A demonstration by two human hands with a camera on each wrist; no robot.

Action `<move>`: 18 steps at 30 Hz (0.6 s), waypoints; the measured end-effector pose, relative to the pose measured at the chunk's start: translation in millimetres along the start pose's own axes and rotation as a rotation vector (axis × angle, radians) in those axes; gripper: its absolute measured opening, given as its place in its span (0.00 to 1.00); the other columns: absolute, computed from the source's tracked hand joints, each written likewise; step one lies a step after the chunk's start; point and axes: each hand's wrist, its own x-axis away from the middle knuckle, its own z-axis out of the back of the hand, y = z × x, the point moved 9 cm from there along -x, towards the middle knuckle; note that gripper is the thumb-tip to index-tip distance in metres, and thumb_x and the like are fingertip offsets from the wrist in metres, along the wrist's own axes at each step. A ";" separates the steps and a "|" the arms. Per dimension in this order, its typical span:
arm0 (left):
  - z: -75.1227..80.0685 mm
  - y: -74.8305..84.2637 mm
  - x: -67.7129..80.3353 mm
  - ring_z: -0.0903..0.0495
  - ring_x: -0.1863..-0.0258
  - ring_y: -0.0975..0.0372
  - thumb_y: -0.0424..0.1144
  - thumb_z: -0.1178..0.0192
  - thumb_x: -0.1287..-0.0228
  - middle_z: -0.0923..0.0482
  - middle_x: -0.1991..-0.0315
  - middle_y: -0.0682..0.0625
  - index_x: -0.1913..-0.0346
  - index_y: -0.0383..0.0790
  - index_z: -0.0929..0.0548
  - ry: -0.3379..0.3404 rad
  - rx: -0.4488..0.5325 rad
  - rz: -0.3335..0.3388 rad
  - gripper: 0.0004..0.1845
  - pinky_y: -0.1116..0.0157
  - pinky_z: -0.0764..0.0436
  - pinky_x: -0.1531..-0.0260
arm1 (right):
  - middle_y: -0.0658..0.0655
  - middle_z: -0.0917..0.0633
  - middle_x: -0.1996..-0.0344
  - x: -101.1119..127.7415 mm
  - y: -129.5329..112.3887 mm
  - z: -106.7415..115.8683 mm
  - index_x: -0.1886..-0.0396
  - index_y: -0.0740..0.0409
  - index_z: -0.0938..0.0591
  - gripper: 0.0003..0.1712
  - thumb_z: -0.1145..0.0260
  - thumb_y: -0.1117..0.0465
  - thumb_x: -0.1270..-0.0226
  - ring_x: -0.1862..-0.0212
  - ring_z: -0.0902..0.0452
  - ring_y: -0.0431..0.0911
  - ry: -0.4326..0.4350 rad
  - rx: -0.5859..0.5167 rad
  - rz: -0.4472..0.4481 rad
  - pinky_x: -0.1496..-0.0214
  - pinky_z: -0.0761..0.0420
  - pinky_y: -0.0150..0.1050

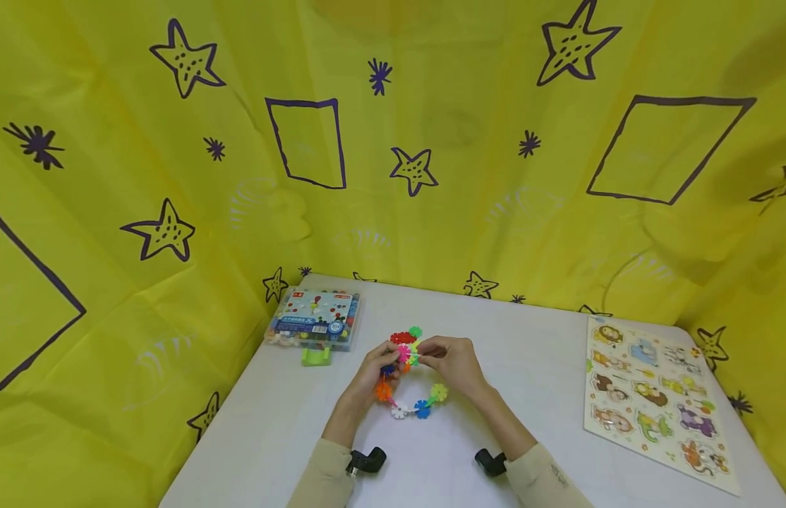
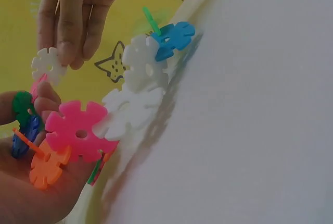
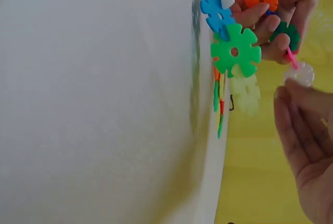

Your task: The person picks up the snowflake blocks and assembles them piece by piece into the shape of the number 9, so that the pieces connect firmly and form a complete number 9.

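Over the table, my left hand (image 1: 372, 372) holds a chain of notched, snowflake-shaped plastic discs. A green disc (image 2: 22, 107), a dark blue disc (image 2: 26, 136) and an orange disc (image 2: 49, 164) lie in its palm and fingers. From there the chain curves on through a pink disc (image 2: 78, 122), white discs (image 2: 140, 107) and a blue disc (image 2: 179, 35) to a green disc (image 3: 237, 41) and a pale yellow disc (image 3: 246, 94). My right hand (image 1: 455, 363) pinches a white disc (image 3: 303, 74) between thumb and fingertips. That disc meets a pink disc (image 3: 292, 57) at the left fingertips.
Beyond the hands lie a red disc (image 1: 402, 339) and a green disc (image 1: 415, 331). A clear lidded box (image 1: 317, 314) of small coloured parts stands back left, with a light green plastic piece (image 1: 316, 357) before it. An animal puzzle board (image 1: 628, 413) lies at right. Yellow curtain (image 1: 444, 233) encloses the table.
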 end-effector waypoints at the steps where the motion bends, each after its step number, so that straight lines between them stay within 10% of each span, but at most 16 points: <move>1: 2.1 1.8 -0.3 0.28 0.74 0.62 0.36 0.50 0.19 0.23 0.69 0.49 0.58 0.43 0.25 0.014 -0.018 -0.011 0.06 0.69 0.27 0.74 | 0.53 0.09 0.68 -2.7 3.4 -0.6 0.64 0.60 0.08 0.07 0.21 0.72 0.42 0.67 0.12 0.42 -0.009 0.020 -0.029 0.63 0.13 0.36; 8: 7.4 5.4 -0.8 0.25 0.73 0.61 0.33 0.52 0.20 0.20 0.69 0.50 0.58 0.42 0.25 0.051 -0.023 -0.017 0.06 0.68 0.25 0.72 | 0.56 0.10 0.59 -15.4 35.3 -15.4 0.54 0.61 0.10 0.10 0.26 0.69 0.35 0.61 0.12 0.47 -0.121 0.197 -0.246 0.57 0.14 0.45; 18: 10.2 2.5 0.0 0.30 0.74 0.61 0.49 0.33 0.28 0.28 0.73 0.52 0.57 0.31 0.19 0.077 -0.186 -0.011 0.20 0.70 0.29 0.73 | 0.58 0.17 0.58 -25.7 46.1 -34.4 0.53 0.63 0.11 0.12 0.25 0.65 0.35 0.60 0.20 0.49 -0.251 0.344 -0.274 0.57 0.17 0.45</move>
